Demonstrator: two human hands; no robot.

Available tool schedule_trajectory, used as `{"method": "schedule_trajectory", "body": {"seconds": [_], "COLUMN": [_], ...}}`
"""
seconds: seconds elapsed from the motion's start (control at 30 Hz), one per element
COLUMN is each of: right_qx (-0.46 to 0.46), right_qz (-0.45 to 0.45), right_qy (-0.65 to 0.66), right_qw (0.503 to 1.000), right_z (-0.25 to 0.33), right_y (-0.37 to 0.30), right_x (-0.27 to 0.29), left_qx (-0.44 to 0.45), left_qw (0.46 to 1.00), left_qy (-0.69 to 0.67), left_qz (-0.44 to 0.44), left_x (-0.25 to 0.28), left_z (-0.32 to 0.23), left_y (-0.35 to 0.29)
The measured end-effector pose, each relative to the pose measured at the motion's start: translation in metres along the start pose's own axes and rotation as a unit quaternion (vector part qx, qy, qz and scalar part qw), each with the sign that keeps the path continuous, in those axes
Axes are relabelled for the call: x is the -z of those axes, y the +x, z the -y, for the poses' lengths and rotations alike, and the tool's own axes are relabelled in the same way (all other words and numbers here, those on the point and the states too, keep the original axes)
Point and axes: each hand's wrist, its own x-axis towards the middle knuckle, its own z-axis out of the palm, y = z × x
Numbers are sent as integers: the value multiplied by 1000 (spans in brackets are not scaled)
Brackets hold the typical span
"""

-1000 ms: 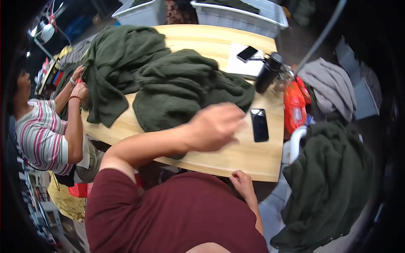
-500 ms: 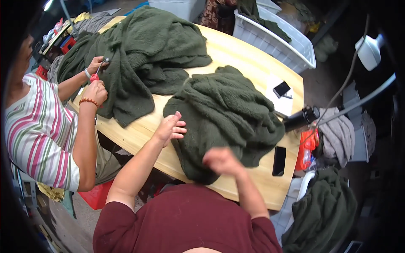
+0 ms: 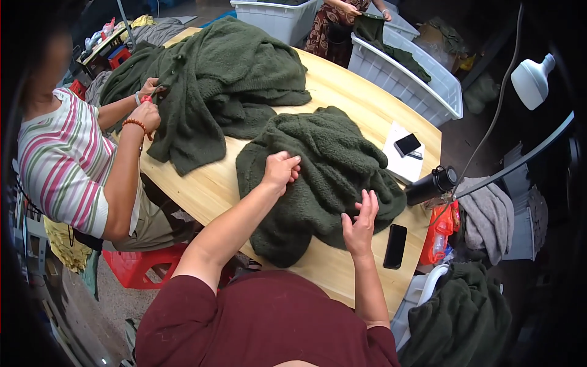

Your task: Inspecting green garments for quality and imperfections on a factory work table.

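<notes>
While the dark green knit heap (image 3: 330, 153) lies bunched on the wooden table (image 3: 208, 189), the left hand (image 3: 282, 169) is over its left part, fingers curled inward — whether they pinch any cloth, I cannot tell. The right hand (image 3: 361, 225) is at the heap's near right edge, fingers extended and thumb apart, gripping nothing; contact with the knit is unclear. Just right of that hand lies a black phone (image 3: 395, 246) — beyond it, a dark bottle (image 3: 431, 185) beside the heap.
</notes>
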Motion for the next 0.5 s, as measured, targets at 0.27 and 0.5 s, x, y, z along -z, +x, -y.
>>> {"method": "schedule_trajectory", "body": {"seconds": [0.27,0.5], "right_qx": [91,52], "right_qz": [-77,349], "right_qy": [46,-225], "right_qw": [992,908], "right_z": [-40,-74], "right_y": [39,-14], "right_x": [14,-10], "left_qx": [-287,-360], "left_qw": [646,777], "left_qy": [472,490], "left_qz": [526,162], "left_x": [-16,39], "left_z": [-23,-18], "left_y": [-149,-113]}}
